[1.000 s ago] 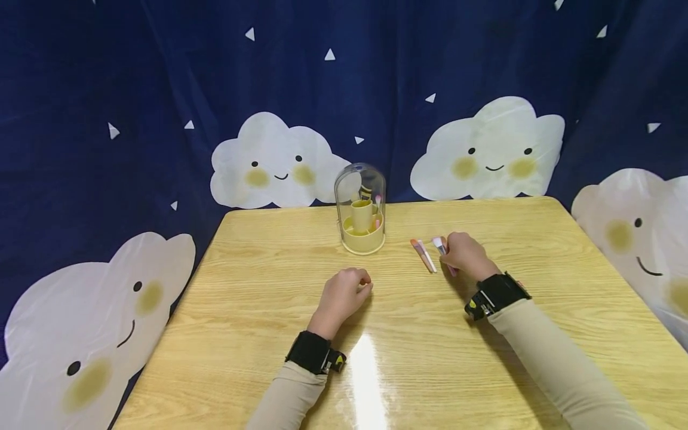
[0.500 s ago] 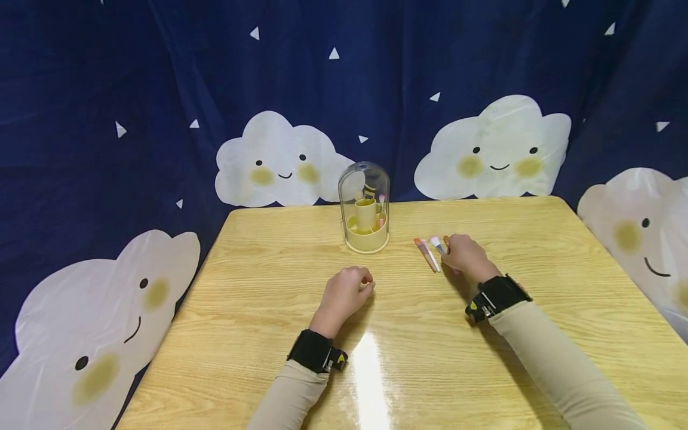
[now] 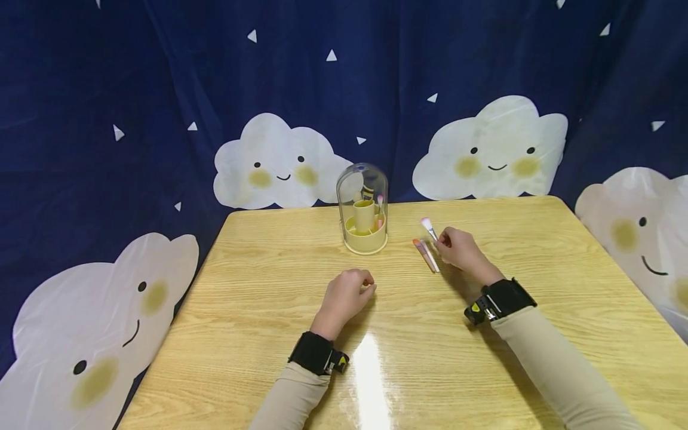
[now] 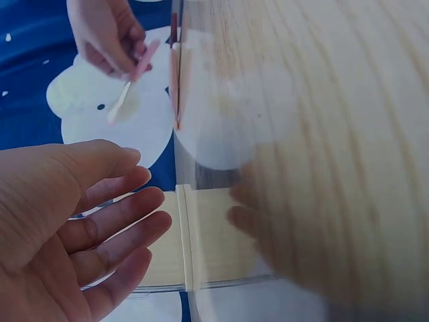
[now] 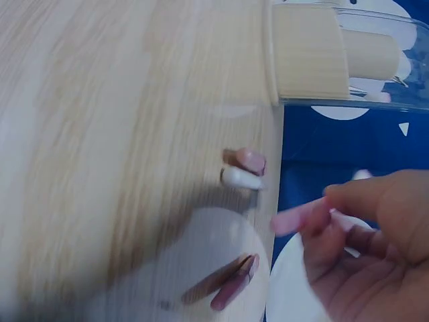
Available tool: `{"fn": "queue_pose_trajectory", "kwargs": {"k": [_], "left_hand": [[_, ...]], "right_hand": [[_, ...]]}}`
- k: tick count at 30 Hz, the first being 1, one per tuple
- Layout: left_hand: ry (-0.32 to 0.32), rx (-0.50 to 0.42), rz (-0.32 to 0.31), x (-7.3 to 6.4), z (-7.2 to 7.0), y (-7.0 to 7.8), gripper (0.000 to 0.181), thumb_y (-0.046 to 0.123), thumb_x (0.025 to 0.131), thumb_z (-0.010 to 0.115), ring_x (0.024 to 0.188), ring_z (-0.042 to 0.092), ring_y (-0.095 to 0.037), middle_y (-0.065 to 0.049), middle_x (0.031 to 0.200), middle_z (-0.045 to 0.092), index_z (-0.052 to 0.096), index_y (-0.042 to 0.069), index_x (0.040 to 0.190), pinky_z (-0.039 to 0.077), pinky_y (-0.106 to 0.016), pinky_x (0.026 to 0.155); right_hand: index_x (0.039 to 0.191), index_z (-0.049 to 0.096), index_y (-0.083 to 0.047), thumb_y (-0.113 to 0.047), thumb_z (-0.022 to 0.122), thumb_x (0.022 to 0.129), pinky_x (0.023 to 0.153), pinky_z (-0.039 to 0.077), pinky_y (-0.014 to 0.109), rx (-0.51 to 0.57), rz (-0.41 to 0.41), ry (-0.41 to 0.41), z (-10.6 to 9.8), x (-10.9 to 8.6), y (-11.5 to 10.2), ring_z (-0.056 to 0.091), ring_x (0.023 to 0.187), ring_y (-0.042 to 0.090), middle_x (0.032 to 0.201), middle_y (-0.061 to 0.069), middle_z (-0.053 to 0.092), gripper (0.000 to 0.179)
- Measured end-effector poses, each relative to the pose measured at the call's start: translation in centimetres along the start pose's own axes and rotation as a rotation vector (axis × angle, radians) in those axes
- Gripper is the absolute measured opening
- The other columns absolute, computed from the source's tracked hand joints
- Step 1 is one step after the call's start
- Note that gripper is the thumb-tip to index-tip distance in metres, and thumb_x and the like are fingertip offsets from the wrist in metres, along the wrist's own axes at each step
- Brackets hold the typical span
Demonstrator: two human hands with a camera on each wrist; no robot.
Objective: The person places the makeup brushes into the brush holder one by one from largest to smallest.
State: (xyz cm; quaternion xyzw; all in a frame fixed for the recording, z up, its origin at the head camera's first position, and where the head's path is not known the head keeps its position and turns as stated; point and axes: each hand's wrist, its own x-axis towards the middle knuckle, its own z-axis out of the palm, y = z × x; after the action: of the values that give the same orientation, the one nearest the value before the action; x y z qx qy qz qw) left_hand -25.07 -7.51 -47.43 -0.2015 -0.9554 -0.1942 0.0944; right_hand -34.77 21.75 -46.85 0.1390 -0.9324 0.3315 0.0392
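Observation:
My right hand (image 3: 462, 252) pinches a makeup brush (image 3: 428, 226) between thumb and fingers, its pale pink bristles pointing up and left. The pink handle (image 5: 301, 217) shows clear of the tabletop in the right wrist view. Just left of this hand, an orange-tipped brush (image 3: 422, 253) and a white-handled brush (image 3: 432, 259) lie side by side. Another pinkish brush (image 5: 234, 285) lies on the table in the right wrist view; the hand hides it from the head camera. My left hand (image 3: 345, 298) rests at the table's middle, fingers loosely curled, holding nothing.
A clear domed organizer (image 3: 365, 243) with a cream base and an inner cup stands at the back of the wooden table (image 3: 258, 269). A pink-tipped brush (image 3: 380, 206) stands inside it. Behind the table hangs a dark blue curtain (image 3: 322, 77) with clouds.
My right hand has lifted the pink-handled brush off the table, and its bristle end has moved up and left. The left hand has stayed put.

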Motion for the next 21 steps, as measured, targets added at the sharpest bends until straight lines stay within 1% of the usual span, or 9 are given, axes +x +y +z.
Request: {"fn": "queue_pose_trajectory", "kwargs": {"k": [4, 8, 12, 14, 16, 19, 21], "left_hand": [[-0.005, 0.003, -0.002, 0.0, -0.1, 0.1, 0.009, 0.022, 0.095, 0.073, 0.086, 0.071, -0.014, 0.001, 0.095, 0.075, 0.077, 0.014, 0.095, 0.056, -0.027, 0.068], [-0.002, 0.009, -0.002, -0.1, -0.2, 0.0, 0.009, 0.022, 0.094, 0.074, 0.083, 0.071, -0.014, 0.0, 0.093, 0.075, 0.077, 0.014, 0.094, 0.055, -0.027, 0.065], [0.007, 0.011, 0.001, -0.2, -0.4, -0.1, 0.009, 0.022, 0.093, 0.075, 0.08, 0.071, -0.015, 0.0, 0.092, 0.075, 0.077, 0.014, 0.093, 0.054, -0.027, 0.063], [0.005, 0.011, -0.001, -0.2, -0.4, -0.2, 0.009, 0.022, 0.094, 0.074, 0.08, 0.071, -0.015, 0.0, 0.092, 0.075, 0.077, 0.014, 0.093, 0.054, -0.027, 0.063], [0.002, 0.01, -0.003, -0.3, -0.5, -0.3, 0.009, 0.022, 0.094, 0.074, 0.081, 0.071, -0.015, -0.001, 0.092, 0.075, 0.077, 0.014, 0.093, 0.054, -0.027, 0.063], [-0.004, 0.007, -0.002, -0.3, -0.6, -0.4, 0.009, 0.022, 0.094, 0.074, 0.081, 0.071, -0.015, -0.001, 0.092, 0.075, 0.077, 0.013, 0.093, 0.055, -0.027, 0.064], [-0.011, 0.004, -0.002, -0.4, -0.6, -0.5, 0.009, 0.021, 0.094, 0.074, 0.083, 0.071, -0.016, -0.001, 0.092, 0.075, 0.077, 0.013, 0.094, 0.056, -0.028, 0.066]], "right_hand": [[0.097, 0.057, 0.006, -0.005, 0.061, 0.1, 0.05, 0.044, 0.023, 0.1, -0.055, 0.07, 0.3, 0.6, -1.1, 0.06, 0.06, 0.018, 0.077, 0.016, 0.062, 0.012], [0.103, 0.058, 0.007, -0.002, 0.061, 0.1, 0.052, 0.047, 0.018, 0.213, -0.116, 0.142, 0.7, 1.6, -2.4, 0.062, 0.063, 0.018, 0.082, 0.02, 0.065, 0.011], [0.109, 0.058, 0.01, -0.001, 0.06, 0.1, 0.057, 0.051, 0.015, 0.314, -0.166, 0.175, 1.1, 2.9, -4.1, 0.065, 0.068, 0.018, 0.089, 0.023, 0.067, 0.014], [0.11, 0.058, 0.009, -0.002, 0.06, 0.1, 0.06, 0.052, 0.015, 0.344, -0.188, 0.178, 1.4, 3.6, -5.0, 0.067, 0.072, 0.021, 0.092, 0.023, 0.067, 0.015], [0.111, 0.058, 0.009, -0.002, 0.06, 0.1, 0.063, 0.053, 0.016, 0.37, -0.21, 0.179, 1.7, 4.3, -5.9, 0.069, 0.075, 0.027, 0.093, 0.023, 0.068, 0.015], [0.108, 0.058, 0.008, -0.001, 0.061, 0.099, 0.063, 0.052, 0.015, 0.399, -0.238, 0.183, 2.3, 5.3, -7.0, 0.069, 0.079, 0.036, 0.092, 0.024, 0.068, 0.013], [0.107, 0.058, 0.008, 0.0, 0.061, 0.098, 0.063, 0.051, 0.014, 0.415, -0.251, 0.189, 2.8, 6.0, -7.5, 0.069, 0.079, 0.039, 0.091, 0.024, 0.068, 0.012]]}}
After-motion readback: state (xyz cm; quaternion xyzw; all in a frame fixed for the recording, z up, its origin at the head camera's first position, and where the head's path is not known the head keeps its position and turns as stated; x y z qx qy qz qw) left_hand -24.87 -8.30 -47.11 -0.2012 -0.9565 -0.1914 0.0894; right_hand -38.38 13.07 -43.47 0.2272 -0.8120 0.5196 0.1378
